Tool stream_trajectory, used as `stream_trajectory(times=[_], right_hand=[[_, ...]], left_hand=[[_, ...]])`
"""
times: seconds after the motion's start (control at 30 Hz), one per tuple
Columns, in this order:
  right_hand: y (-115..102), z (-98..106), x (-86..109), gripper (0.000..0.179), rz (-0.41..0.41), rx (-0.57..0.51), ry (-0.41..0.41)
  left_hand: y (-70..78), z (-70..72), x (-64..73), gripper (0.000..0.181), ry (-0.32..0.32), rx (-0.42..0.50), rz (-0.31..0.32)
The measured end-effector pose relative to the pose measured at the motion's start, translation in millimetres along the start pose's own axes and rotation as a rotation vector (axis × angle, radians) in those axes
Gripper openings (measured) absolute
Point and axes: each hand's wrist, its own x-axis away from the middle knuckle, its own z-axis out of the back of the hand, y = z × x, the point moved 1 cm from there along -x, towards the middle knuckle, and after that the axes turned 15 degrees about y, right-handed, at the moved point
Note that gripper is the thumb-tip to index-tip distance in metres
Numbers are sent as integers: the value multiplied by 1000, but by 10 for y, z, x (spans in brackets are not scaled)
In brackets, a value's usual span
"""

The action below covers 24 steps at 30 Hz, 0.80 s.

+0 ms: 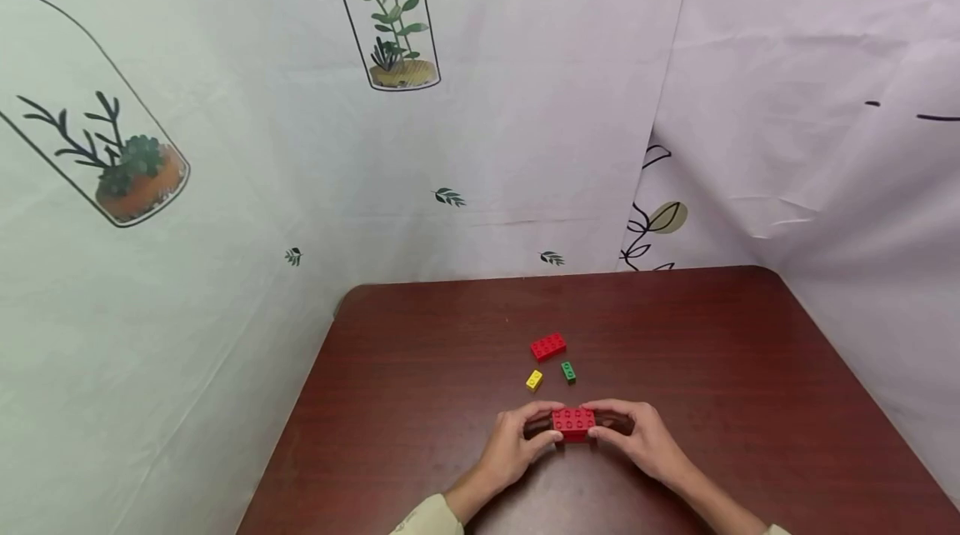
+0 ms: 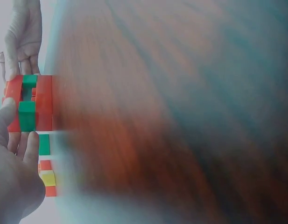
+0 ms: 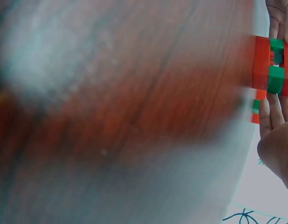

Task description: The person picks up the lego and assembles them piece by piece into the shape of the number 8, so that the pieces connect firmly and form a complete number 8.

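Observation:
In front of me on the table, both hands work on a small stack of toy building bricks. A red top brick [image 1: 573, 418] with studs lies over two green bricks [image 2: 27, 116], which stand apart with a gap between them on a red bottom brick [image 2: 44, 102]. My left hand [image 1: 510, 445] pinches the left end of the top brick between thumb and fingertips. Mirroring it, my right hand [image 1: 648, 441] pinches the right end. In the head view the hands and top brick hide most of the lower bricks; the side layers show in both wrist views.
Beyond the stack lie a loose red brick [image 1: 548, 347], a small yellow brick [image 1: 534, 381] and a small green brick [image 1: 568, 372]. The dark reddish wooden table [image 1: 420, 352] has rounded back corners. A white patterned cloth [image 1: 487, 143] hangs behind and beside it.

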Motion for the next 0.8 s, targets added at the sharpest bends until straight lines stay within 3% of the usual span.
stream_trajectory(times=[0.4, 0.6, 0.8], right_hand=[[61, -2, 3, 33, -17, 37, 8], [72, 9, -26, 37, -80, -41, -22], [108, 6, -18, 39, -143, -109, -65]], left_hand=[[32, 4, -18, 37, -5, -16, 3], [39, 26, -46, 37, -16, -31, -15], [29, 69, -77, 41, -79, -51, -4]])
